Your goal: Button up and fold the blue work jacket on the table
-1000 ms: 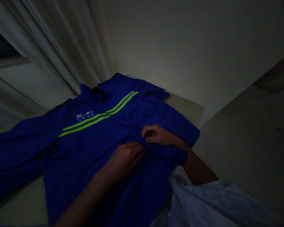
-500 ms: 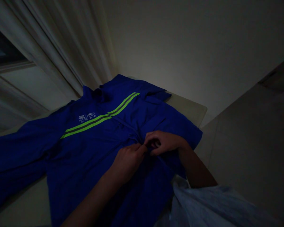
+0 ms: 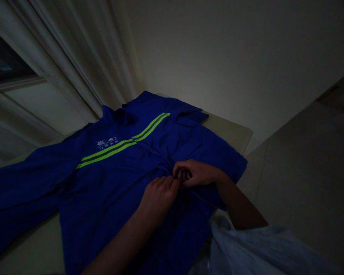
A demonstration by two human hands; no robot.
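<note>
Both hands came closer together: left hand (image 3: 157, 199) and right hand (image 3: 196, 172) pinch the front edge of blue work jacket (image 3: 103, 198), which lies on a table (image 3: 229, 130); this fastening work seems to need the pinch kept steady

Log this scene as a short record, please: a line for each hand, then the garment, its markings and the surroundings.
Left hand: left hand, fingers pinching the front edge of the blue work jacket
Right hand: right hand, curled on the same front edge, beside the left fingers
Garment: lying spread out, long sleeve reaching left
Markings: neon green stripes, white print
Surface: pale tabletop
Surroundings: pale curtain, wall
</note>
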